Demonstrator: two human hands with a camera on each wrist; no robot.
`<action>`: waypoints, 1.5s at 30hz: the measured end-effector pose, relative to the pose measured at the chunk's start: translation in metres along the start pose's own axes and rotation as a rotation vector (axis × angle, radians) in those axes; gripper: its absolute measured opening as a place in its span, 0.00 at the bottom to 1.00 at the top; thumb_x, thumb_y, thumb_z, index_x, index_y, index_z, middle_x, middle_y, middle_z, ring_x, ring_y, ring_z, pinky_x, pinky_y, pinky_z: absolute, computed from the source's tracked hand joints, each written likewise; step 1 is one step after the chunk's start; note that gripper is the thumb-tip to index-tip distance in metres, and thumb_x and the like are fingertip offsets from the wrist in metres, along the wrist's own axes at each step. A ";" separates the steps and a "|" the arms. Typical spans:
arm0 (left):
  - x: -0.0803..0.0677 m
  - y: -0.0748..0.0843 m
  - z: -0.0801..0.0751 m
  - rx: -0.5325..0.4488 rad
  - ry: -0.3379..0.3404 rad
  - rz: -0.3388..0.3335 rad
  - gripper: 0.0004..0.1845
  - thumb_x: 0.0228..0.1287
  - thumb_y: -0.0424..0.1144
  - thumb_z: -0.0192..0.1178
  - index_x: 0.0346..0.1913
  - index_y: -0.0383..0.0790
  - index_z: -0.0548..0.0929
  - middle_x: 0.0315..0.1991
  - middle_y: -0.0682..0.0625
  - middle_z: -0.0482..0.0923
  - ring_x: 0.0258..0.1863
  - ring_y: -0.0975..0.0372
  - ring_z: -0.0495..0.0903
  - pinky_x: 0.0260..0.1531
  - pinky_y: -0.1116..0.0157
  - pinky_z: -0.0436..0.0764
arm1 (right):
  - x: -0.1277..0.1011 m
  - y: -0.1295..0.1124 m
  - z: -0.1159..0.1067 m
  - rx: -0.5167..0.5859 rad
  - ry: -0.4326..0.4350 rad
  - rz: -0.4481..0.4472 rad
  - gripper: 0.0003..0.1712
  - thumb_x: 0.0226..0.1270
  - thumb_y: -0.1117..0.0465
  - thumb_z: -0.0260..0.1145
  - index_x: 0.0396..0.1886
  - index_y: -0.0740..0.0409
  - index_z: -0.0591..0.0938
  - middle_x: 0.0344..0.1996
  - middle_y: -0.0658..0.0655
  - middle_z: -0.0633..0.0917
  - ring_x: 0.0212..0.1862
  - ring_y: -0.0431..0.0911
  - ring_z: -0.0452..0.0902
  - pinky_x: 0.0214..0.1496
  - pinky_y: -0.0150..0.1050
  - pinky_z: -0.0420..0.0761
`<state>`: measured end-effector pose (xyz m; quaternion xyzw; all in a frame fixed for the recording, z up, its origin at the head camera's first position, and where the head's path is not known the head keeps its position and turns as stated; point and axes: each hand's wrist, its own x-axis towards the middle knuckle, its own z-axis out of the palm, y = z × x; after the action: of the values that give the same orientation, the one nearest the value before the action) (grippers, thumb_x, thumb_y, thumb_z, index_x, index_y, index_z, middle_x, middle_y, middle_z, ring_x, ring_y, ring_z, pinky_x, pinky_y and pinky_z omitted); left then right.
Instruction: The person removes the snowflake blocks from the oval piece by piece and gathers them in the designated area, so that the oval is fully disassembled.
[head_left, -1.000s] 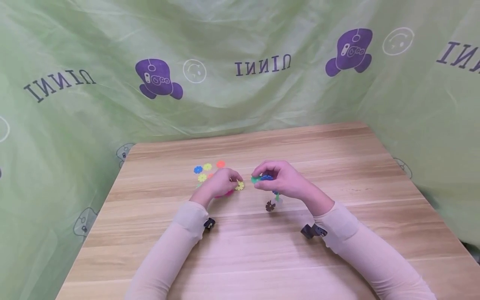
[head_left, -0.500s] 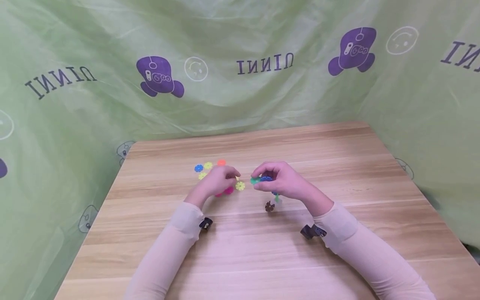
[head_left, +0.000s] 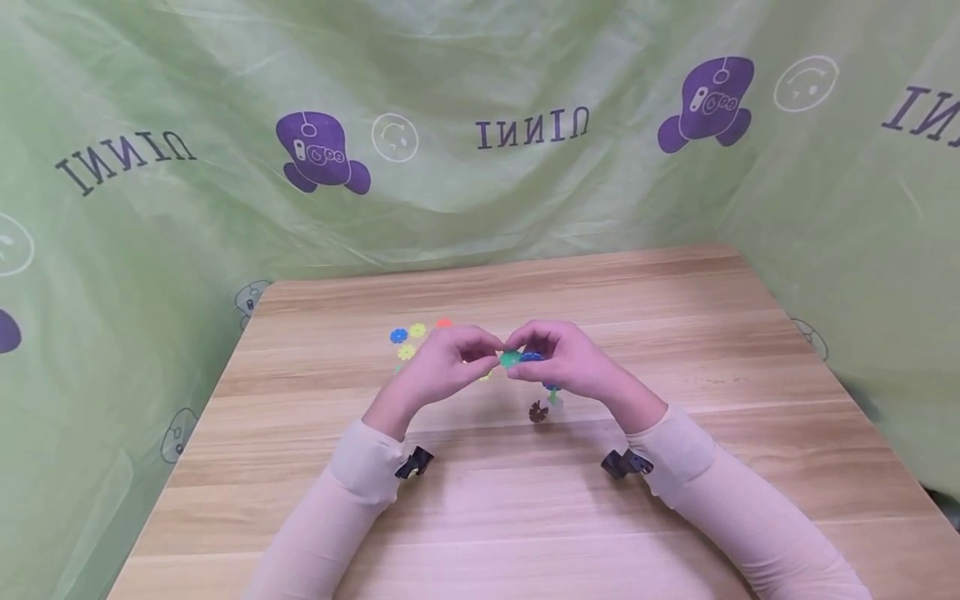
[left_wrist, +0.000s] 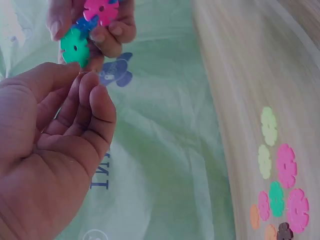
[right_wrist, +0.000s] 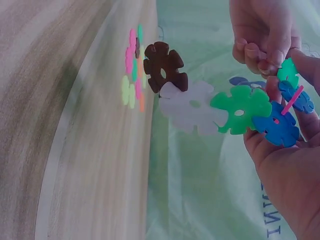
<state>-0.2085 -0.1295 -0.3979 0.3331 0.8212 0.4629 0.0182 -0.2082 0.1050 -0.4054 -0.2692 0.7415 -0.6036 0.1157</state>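
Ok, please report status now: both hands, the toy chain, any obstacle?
Right hand holds toy chain. Left hand fingertips at its green disc, grip unclear. Loose discs on table, nothing blocking.

Matt, smooth plastic snowflake discs in many colours (right_wrist: 239,110). Pale wood-grain tabletop with satin sheen (head_left: 675,317); thin, crinkled green non-woven cloth backdrop (head_left: 187,233).

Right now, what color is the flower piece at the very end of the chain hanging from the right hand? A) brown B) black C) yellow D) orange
A: in the right wrist view the chain held by the right hand runs blue, green, white, and ends in a brown piece.
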 end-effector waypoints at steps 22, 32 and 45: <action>-0.005 0.006 0.002 -0.144 0.132 0.098 0.06 0.59 0.30 0.70 0.39 0.37 0.90 0.35 0.50 0.86 0.32 0.60 0.84 0.32 0.63 0.84 | -0.002 0.002 0.001 0.069 0.060 0.006 0.17 0.61 0.64 0.73 0.49 0.63 0.81 0.36 0.60 0.84 0.31 0.46 0.79 0.31 0.34 0.80; -0.009 0.003 0.002 -0.175 0.118 0.076 0.07 0.60 0.33 0.70 0.41 0.38 0.89 0.37 0.51 0.86 0.36 0.59 0.85 0.34 0.60 0.84 | -0.001 0.001 0.000 0.050 0.077 -0.001 0.10 0.63 0.60 0.72 0.42 0.59 0.86 0.30 0.58 0.83 0.28 0.44 0.74 0.28 0.33 0.75; -0.004 0.007 0.007 -0.157 0.090 0.119 0.11 0.58 0.35 0.72 0.45 0.42 0.88 0.48 0.52 0.83 0.42 0.61 0.83 0.43 0.59 0.83 | -0.001 0.002 0.001 0.061 0.065 -0.039 0.08 0.64 0.61 0.71 0.41 0.58 0.87 0.32 0.59 0.84 0.28 0.46 0.73 0.28 0.34 0.75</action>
<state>-0.1998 -0.1241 -0.3974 0.3577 0.7610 0.5408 -0.0203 -0.2077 0.1049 -0.4076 -0.2604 0.7207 -0.6364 0.0881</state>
